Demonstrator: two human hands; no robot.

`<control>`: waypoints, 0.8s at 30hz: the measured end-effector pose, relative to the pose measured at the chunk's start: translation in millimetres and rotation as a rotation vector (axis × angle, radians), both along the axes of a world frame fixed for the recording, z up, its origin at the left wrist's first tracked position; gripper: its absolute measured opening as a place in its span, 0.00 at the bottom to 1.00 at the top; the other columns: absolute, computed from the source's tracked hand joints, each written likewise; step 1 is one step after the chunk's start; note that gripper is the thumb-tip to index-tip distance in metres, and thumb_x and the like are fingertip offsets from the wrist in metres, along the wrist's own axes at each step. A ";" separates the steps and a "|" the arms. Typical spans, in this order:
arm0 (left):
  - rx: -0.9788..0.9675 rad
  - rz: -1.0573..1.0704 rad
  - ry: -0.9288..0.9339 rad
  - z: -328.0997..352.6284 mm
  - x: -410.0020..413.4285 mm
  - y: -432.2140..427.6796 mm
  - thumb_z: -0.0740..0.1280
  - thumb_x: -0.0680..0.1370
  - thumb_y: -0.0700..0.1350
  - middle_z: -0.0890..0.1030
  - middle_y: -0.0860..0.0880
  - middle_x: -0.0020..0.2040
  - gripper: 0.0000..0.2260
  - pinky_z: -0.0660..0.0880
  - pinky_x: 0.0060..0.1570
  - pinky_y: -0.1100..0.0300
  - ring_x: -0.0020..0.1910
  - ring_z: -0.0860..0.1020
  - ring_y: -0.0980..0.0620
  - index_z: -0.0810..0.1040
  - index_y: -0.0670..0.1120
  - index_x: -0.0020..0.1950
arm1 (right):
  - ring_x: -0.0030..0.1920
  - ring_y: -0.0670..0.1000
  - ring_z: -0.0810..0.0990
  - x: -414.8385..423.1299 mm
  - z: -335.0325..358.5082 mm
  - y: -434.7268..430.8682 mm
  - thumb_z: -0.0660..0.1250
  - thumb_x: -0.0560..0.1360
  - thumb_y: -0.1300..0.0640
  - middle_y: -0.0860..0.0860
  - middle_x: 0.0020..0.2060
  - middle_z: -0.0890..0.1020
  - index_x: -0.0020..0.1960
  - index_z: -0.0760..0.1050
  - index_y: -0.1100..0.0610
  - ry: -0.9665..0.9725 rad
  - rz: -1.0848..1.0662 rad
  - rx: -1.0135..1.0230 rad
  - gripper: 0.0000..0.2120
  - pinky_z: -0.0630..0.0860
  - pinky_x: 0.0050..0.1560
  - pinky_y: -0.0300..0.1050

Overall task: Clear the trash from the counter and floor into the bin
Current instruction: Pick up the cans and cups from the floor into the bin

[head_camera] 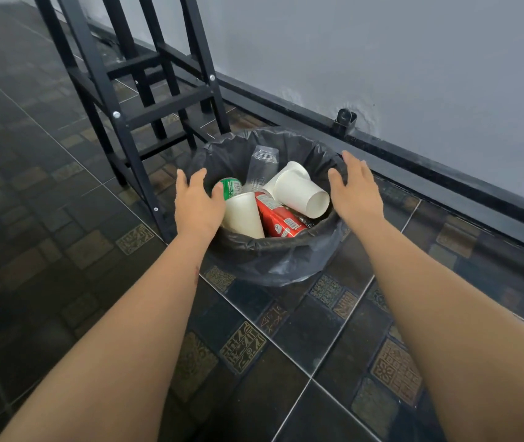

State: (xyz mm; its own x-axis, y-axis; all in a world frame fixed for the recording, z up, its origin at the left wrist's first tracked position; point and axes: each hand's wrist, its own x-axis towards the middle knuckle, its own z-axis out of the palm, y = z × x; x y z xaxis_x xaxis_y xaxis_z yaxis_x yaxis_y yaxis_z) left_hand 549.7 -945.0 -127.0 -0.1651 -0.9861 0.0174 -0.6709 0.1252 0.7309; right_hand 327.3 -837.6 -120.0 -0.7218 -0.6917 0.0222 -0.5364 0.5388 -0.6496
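Note:
A round bin lined with a black plastic bag (273, 260) stands on the tiled floor near the wall. Inside lie white paper cups (299, 194), a red carton (278, 216), a green can (231, 187) and a clear plastic cup (262, 165). My left hand (197, 204) hovers at the bin's left rim, fingers spread, holding nothing. My right hand (353, 189) is at the right rim, fingers apart, its fingertips at the bag's edge; whether they touch it I cannot tell.
Black metal legs of a stool or table frame (133, 122) stand just left of and behind the bin. A black baseboard (445, 173) with a small black fitting (345, 118) runs along the grey wall. Dark patterned floor tiles (286, 346) fill the foreground.

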 end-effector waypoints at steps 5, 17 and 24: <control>0.080 0.092 0.224 -6.0 -1.0 -8.3 0.63 0.82 0.45 0.65 0.46 0.77 0.18 0.63 0.69 0.58 0.73 0.67 0.50 0.74 0.50 0.72 | 0.76 0.52 0.60 5.6 -5.9 -9.5 0.54 0.82 0.46 0.46 0.77 0.62 0.78 0.55 0.41 -0.285 -0.040 -0.116 0.24 0.59 0.73 0.54; 0.354 0.157 0.703 -4.5 1.0 -0.3 0.62 0.82 0.39 0.68 0.54 0.75 0.21 0.68 0.70 0.48 0.72 0.68 0.51 0.75 0.61 0.70 | 0.75 0.49 0.62 14.3 -18.1 -0.4 0.63 0.80 0.55 0.43 0.75 0.64 0.73 0.63 0.37 -0.668 -0.120 -0.438 0.26 0.64 0.73 0.57; 0.393 0.118 0.611 81.2 12.6 60.5 0.62 0.83 0.40 0.60 0.54 0.79 0.23 0.63 0.73 0.49 0.77 0.60 0.52 0.70 0.62 0.73 | 0.75 0.46 0.59 33.7 66.0 62.7 0.62 0.81 0.55 0.39 0.75 0.63 0.75 0.61 0.38 -0.721 -0.248 -0.339 0.26 0.60 0.75 0.52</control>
State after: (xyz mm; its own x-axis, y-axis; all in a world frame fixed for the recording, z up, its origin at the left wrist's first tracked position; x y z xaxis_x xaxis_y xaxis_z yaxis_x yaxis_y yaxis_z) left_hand 562.3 -884.5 -45.7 -0.1312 -0.9492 -0.2860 -0.1218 -0.2709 0.9549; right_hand 361.1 -774.8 -54.0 -0.7695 -0.5496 -0.3253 0.1820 0.2995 -0.9366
